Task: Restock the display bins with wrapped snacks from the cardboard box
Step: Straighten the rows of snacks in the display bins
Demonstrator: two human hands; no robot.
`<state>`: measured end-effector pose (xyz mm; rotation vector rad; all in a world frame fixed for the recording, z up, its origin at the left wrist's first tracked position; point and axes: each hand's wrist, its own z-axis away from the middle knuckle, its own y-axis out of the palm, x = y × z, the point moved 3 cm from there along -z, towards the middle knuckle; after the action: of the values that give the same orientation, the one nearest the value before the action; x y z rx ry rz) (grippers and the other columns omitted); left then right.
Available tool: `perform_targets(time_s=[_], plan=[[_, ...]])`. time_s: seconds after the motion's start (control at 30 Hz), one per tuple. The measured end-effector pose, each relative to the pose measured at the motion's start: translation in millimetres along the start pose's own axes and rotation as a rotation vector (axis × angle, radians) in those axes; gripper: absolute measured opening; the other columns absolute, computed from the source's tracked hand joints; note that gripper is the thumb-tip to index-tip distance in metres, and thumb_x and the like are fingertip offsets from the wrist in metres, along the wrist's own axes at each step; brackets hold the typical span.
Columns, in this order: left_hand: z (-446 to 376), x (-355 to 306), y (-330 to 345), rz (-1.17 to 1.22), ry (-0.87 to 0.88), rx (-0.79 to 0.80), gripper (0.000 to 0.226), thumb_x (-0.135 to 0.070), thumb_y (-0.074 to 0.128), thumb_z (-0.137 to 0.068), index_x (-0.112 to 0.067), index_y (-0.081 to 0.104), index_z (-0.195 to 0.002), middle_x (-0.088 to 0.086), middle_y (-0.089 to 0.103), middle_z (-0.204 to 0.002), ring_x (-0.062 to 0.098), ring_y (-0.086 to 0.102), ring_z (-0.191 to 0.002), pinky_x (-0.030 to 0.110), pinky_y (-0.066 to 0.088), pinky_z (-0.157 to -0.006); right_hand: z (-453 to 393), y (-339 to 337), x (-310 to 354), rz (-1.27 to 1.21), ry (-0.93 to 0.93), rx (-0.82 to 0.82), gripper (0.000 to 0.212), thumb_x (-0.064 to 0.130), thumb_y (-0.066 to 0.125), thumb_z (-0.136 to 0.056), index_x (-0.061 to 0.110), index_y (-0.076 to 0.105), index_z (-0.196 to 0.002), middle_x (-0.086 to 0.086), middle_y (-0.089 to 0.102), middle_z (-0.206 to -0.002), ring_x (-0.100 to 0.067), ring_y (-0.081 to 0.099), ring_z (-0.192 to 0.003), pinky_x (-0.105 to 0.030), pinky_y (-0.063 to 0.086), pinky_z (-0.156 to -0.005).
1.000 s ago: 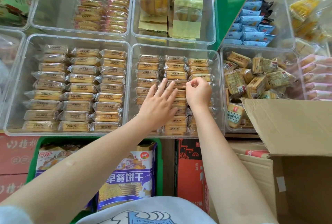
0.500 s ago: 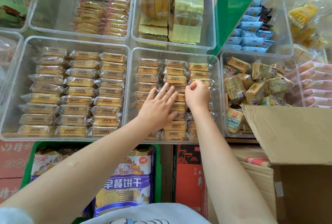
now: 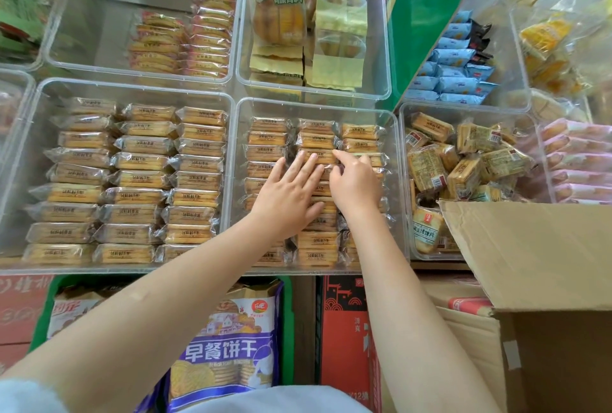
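— What step was it?

— Tidying the rows. Both hands were in the middle bin. The left hand lay flat, fingers straight, on the snack packs. The right hand curled its fingers on one pack (I couldn't tell if it pinched it).

— And next?

— I think reaching into the cardboard box on the right for more.

Purple bag, low at the shelf's front edge: "早餐饼干" in large white characters, blurred English beneath.
Round logo on that bag: unreadable.
Tall yellow packet, rear middle bin: green characters, partly legible, "芝士".
Red carton, below the middle bin: "清真"; near its bottom edge "X12".
Small cracker wrappers: print too small to read.
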<state>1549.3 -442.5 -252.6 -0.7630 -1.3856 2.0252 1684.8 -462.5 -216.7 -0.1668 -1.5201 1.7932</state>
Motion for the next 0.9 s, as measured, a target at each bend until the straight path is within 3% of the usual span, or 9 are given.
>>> perform_targets(time_s=[0.1,0.23,0.33,0.43,0.47,0.53,0.67,0.8,0.9], plan=[[-1,1,-1,0.020,0.011,-0.008,0.074,-0.061,0.017,-0.103,-0.019,-0.003,-0.161,0.003,-0.009,-0.168,0.022,-0.016,-0.154,0.048,-0.005,-0.125,-8,-7,0,-0.013,0.019,0.044,0.040,0.024,0.042,-0.103,0.033,0.060,-0.138,-0.009,0.051,-0.141,-0.028,0.056,-0.120,-0.035,0.044,-0.083],[2,3,-1,0.063,0.010,-0.080,0.074,-0.060,0.022,-0.102,-0.020,0.003,-0.162,0.003,-0.007,-0.168,0.022,-0.017,-0.153,0.048,-0.006,-0.125,-13,-16,11,0.075,-0.105,0.080,0.046,0.026,0.038,-0.105,0.042,0.044,-0.148,-0.011,0.043,-0.144,-0.029,0.057,-0.105,-0.035,0.045,-0.078],[1,6,-4,0.099,-0.021,-0.111,0.074,-0.057,0.028,-0.102,-0.020,0.003,-0.161,0.004,-0.009,-0.168,0.021,-0.019,-0.153,0.046,-0.010,-0.124,-15,-7,12,0.120,-0.107,0.212,0.051,0.022,0.038,-0.105,0.046,0.039,-0.150,-0.013,0.024,-0.161,-0.032,0.052,-0.127,-0.037,0.047,-0.088],[-9,7,-8,0.096,-0.036,-0.117,0.076,-0.058,0.027,-0.101,-0.020,0.001,-0.161,0.004,-0.010,-0.168,0.021,-0.020,-0.153,0.048,-0.008,-0.124,-22,-10,4,0.016,-0.115,0.064,0.047,0.020,0.044,-0.101,0.037,0.052,-0.144,-0.011,0.040,-0.143,-0.029,0.043,-0.129,-0.044,0.043,-0.104],[-14,7,-9,0.092,-0.037,-0.119,0.076,-0.059,0.025,-0.101,-0.020,0.001,-0.161,0.004,-0.009,-0.168,0.022,-0.019,-0.153,0.049,-0.008,-0.124,-24,-13,-2,0.045,-0.106,-0.038,0.047,0.020,0.046,-0.099,0.033,0.053,-0.144,-0.010,0.043,-0.140,-0.028,0.040,-0.130,-0.047,0.039,-0.108],[-23,5,-9,0.070,-0.050,-0.104,0.076,-0.062,0.019,-0.101,-0.021,-0.001,-0.161,0.004,-0.010,-0.168,0.022,-0.019,-0.153,0.052,-0.008,-0.124,-29,-15,-15,0.102,-0.067,-0.125,0.052,0.022,0.046,-0.100,0.028,0.044,-0.151,-0.009,0.037,-0.154,-0.028,0.030,-0.143,-0.048,0.028,-0.117],[-28,5,2,0.037,-0.073,-0.109,0.076,-0.065,0.012,-0.100,-0.023,-0.003,-0.161,0.003,-0.012,-0.168,0.021,-0.019,-0.153,0.054,-0.009,-0.123,-33,8,-23,0.099,-0.139,0.044,0.060,0.049,0.024,-0.107,0.026,0.012,-0.162,0.002,0.004,-0.169,-0.017,-0.006,-0.155,-0.046,-0.008,-0.122],[-27,8,8,0.061,-0.074,-0.154,0.078,-0.066,0.011,-0.097,-0.023,0.001,-0.161,0.001,-0.008,-0.168,0.020,-0.014,-0.154,0.053,-0.007,-0.123,-28,30,-28,0.098,-0.172,-0.004,0.073,0.064,0.010,-0.100,0.026,0.003,-0.162,0.007,-0.005,-0.169,-0.012,-0.013,-0.154,-0.045,-0.015,-0.122],[-29,7,8,0.061,-0.070,-0.142,0.078,-0.066,0.011,-0.096,-0.023,0.001,-0.161,0.002,-0.009,-0.168,0.020,-0.014,-0.154,0.052,-0.007,-0.123,-37,27,-28,0.065,-0.138,0.054,0.073,0.066,0.009,-0.100,0.027,0.002,-0.162,0.011,-0.007,-0.168,-0.010,-0.015,-0.153,-0.043,-0.017,-0.121]])
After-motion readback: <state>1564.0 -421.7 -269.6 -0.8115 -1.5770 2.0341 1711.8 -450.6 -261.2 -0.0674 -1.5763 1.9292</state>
